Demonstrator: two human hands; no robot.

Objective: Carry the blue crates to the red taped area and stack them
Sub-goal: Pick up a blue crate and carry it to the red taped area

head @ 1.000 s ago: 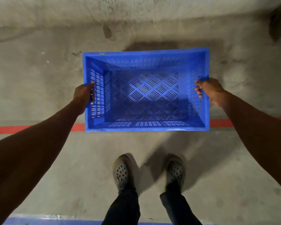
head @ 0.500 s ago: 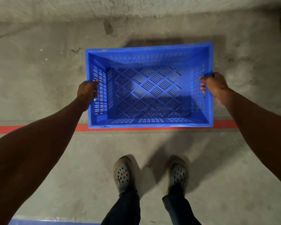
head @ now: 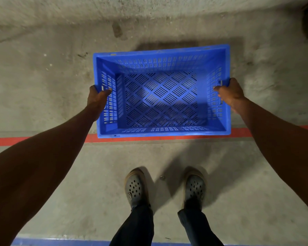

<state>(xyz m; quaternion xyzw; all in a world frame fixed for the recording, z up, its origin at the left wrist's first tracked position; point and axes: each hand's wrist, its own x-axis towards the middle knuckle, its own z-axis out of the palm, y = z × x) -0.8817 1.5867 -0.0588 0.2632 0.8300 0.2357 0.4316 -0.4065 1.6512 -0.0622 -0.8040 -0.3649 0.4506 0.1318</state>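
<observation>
Crate (head: 161, 96) moved past tape (head: 242, 133).

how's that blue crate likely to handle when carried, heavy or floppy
Probably light: the crate is empty, with slotted walls and floor. Likely stiff, since its rim looks straight while the left hand and right hand grip opposite short sides. Unlikely to roll, being flat-bottomed.

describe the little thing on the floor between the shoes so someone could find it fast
Start at the red tape line crossing the concrete floor, then drop to the two grey clogs, left shoe and right shoe. Between their toes lies a small pebble-like bit, the only loose speck there; what it is cannot be told.
</observation>
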